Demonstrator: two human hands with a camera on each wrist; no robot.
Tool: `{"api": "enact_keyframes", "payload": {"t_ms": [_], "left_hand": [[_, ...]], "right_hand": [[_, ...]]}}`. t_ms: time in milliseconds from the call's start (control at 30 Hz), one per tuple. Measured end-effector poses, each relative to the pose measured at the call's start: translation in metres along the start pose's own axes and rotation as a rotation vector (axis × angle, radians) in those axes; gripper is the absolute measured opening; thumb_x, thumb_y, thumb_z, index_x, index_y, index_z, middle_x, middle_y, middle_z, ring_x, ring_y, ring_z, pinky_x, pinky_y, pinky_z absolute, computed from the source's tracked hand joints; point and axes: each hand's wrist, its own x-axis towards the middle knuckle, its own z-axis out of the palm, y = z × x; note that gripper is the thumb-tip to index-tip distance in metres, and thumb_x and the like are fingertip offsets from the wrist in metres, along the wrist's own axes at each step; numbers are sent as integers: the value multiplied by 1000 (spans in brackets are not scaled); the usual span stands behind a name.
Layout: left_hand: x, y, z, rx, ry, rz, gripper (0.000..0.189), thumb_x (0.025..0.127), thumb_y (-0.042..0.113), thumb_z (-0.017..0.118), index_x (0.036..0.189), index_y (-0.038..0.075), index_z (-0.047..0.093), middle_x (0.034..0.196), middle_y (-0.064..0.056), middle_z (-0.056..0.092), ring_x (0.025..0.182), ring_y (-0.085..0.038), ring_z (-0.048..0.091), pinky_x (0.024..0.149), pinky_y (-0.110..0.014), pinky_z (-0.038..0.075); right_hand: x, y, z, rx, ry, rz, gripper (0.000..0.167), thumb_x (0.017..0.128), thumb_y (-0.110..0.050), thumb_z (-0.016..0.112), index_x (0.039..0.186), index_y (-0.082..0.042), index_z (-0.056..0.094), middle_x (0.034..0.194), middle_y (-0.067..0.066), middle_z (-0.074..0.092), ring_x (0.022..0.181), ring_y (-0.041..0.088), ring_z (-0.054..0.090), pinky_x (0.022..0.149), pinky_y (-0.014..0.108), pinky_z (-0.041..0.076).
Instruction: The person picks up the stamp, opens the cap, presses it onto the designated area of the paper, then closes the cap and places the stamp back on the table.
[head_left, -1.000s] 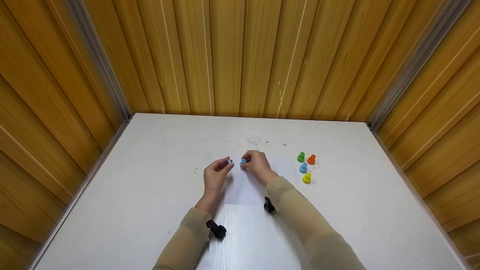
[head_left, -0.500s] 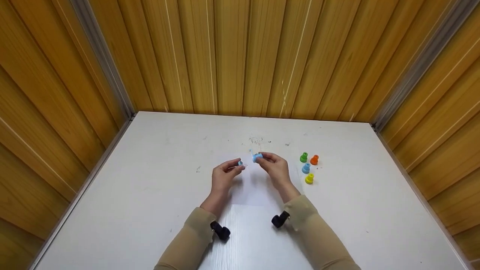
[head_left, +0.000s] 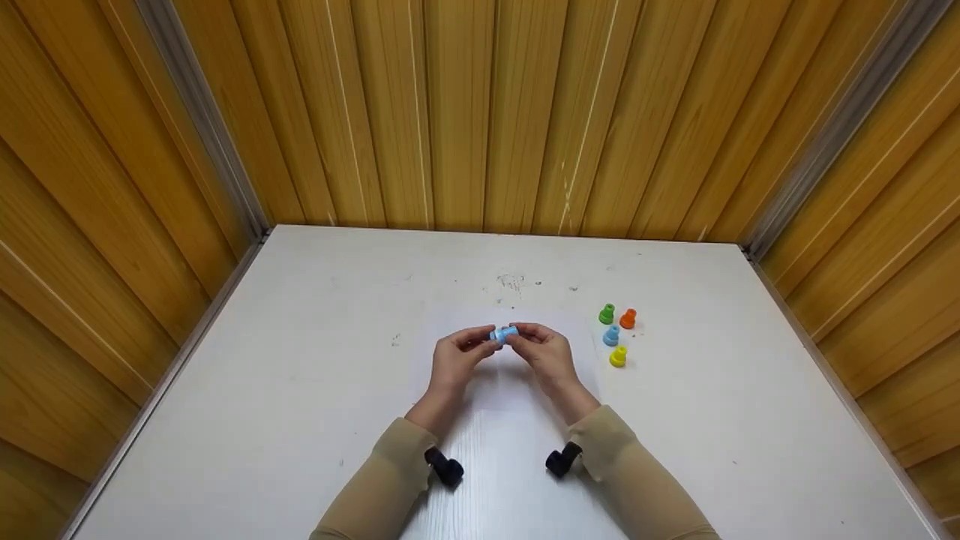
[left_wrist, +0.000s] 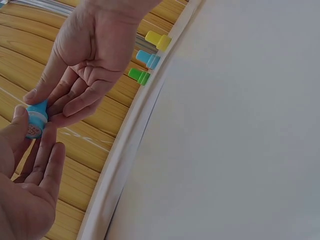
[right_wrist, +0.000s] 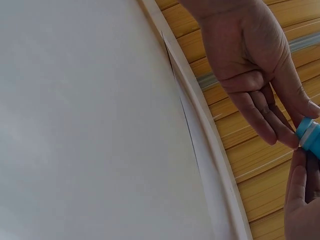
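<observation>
Between both hands, above a white sheet of paper (head_left: 480,390), is a small light-blue toy stamp (head_left: 505,334), tilted on its side. The left hand (head_left: 454,360) pinches its wide end, the cap, between thumb and fingers. At the narrow handle end, the right hand (head_left: 551,360) pinches the stamp. Cap and body sit together with a pale ring between them, as the left wrist view shows on the stamp (left_wrist: 37,116); a patterned disc shows on its end face. In the right wrist view, the stamp (right_wrist: 307,134) is partly cut off by the frame edge.
To the right on the white table (head_left: 300,315) stand several more stamps: a green stamp (head_left: 607,314), an orange stamp (head_left: 628,319), a blue stamp (head_left: 611,335) and a yellow stamp (head_left: 618,356). Wood-look panels (head_left: 465,112) enclose the back and sides.
The right hand has lifted the blue stamp off the paper and turned it sideways. The stamp and the cap in the left hand, apart before, are now together.
</observation>
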Motion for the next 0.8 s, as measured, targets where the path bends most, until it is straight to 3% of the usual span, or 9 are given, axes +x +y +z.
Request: {"api": "enact_keyframes", "payload": {"t_ms": [167, 500, 800], "left_hand": [[1, 0, 1, 23, 14, 4, 31, 86, 4, 82, 115, -4, 76, 107, -20, 77, 85, -10, 74, 79, -24, 64], [-1, -1, 1, 45, 14, 6, 30, 88, 6, 80, 116, -5, 75, 110, -21, 77, 87, -15, 76, 77, -24, 65], [-3, -2, 3, -22, 28, 15, 27, 88, 0, 79, 113, -9, 75, 108, -21, 77, 86, -13, 76, 79, -29, 66]], "right_hand": [[0, 1, 1, 19, 2, -19, 25, 85, 6, 78, 109, 11, 72, 89, 0, 78, 85, 7, 73, 77, 18, 61], [-4, 3, 2, -73, 3, -22, 25, 86, -1, 81, 110, 5, 73, 102, 5, 79, 91, 10, 73, 82, 20, 62], [-7, 7, 7, -23, 30, -5, 26, 87, 1, 79, 112, 7, 73, 98, 1, 79, 91, 7, 73, 80, 17, 61]]}}
